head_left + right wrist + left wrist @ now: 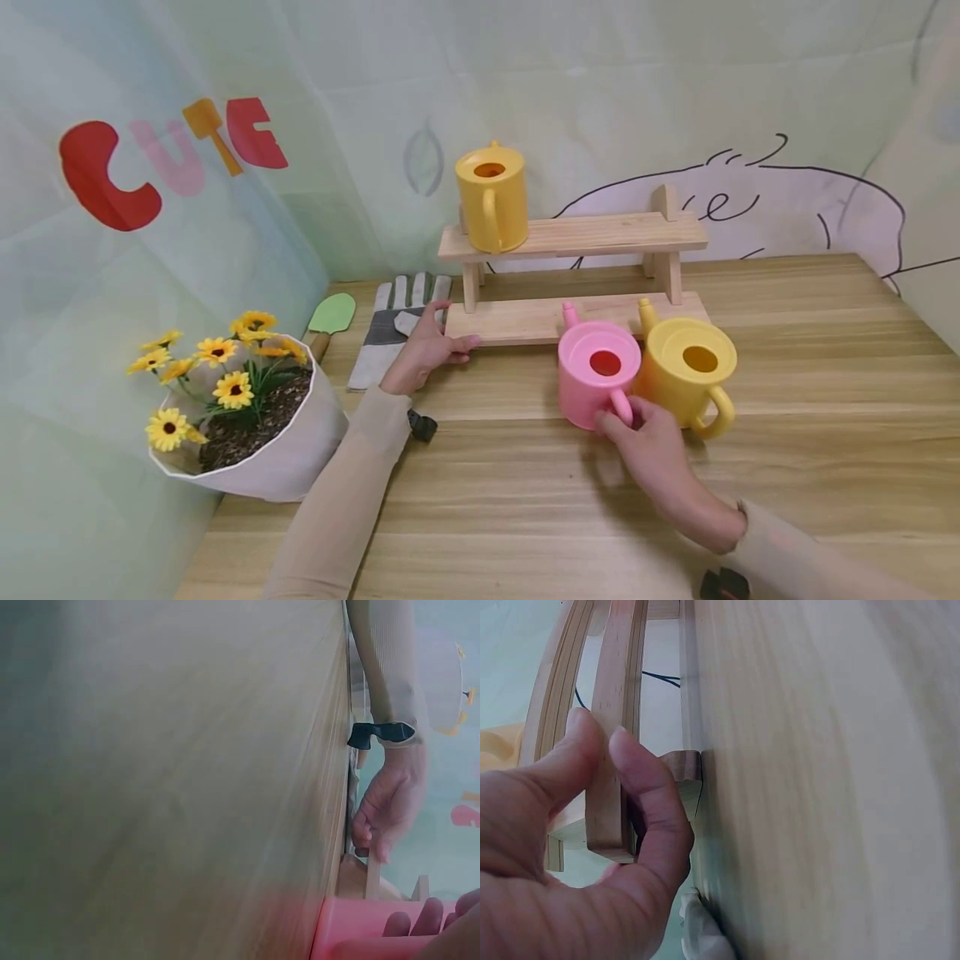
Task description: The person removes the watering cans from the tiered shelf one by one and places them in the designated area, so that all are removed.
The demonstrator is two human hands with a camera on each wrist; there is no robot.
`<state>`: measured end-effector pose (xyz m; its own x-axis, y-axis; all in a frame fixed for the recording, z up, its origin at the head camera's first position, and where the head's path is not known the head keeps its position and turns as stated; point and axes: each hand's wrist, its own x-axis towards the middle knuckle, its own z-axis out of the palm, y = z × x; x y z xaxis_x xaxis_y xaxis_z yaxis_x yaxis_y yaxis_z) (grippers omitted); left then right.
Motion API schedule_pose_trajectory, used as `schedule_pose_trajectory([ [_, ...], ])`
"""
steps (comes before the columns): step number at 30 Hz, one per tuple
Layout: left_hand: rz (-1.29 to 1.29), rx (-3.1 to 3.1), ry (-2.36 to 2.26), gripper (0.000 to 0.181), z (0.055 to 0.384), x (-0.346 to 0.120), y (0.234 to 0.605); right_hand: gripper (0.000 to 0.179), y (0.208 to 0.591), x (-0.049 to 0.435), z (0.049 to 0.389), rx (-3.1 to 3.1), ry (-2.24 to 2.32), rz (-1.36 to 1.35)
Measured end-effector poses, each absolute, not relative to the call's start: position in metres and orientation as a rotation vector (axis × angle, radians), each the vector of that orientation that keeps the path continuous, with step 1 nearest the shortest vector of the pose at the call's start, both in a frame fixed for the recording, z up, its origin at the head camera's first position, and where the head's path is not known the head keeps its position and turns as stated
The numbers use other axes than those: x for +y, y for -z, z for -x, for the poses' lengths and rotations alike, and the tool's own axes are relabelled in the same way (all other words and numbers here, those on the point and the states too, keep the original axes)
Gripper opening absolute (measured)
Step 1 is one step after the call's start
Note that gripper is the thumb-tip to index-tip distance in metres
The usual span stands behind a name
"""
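My left hand (426,350) grips the left end of the lower board of a two-tier wooden shelf (510,321); in the left wrist view, thumb and fingers close around that board (607,817). With my right hand (656,458) I hold the handle of a pink watering can (581,383), which stands upright in front of the lower board. Touching or nearly touching it on the right is a yellow watering can (671,383). Another yellow watering can (510,200) sits on the left of the upper board. The right wrist view shows only part of the pink can (360,919) and some fingers.
A white pot (300,450) with yellow flowers and soil stands at the left. Behind it lie a green-bladed trowel (332,313) and a grey-and-white work glove (382,333), partly covered by my left hand. A printed curtain (337,108) hangs behind the wooden table (510,517).
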<state>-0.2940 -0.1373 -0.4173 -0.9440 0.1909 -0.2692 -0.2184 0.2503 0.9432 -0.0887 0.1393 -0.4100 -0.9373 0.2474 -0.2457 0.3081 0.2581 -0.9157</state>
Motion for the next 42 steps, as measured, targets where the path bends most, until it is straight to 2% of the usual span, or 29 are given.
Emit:
schedule_pose_trajectory([
  [8, 0.023, 2.204, -1.729, 0.097, 0.294, -0.137, 0.417, 0.031, 0.411, 0.143, 0.083, 2.556, 1.74, -0.517],
  [32, 0.015, 2.208, -1.723, 0.097, 0.291, -0.137, 0.415, 0.05, 0.396, 0.166, 0.062, 2.67, 1.823, -0.371],
  [42, 0.02, 2.21, -1.723, 0.097, 0.292, -0.138, 0.415, 0.041, 0.38, 0.172, 0.064, 2.761, 1.833, -0.33],
])
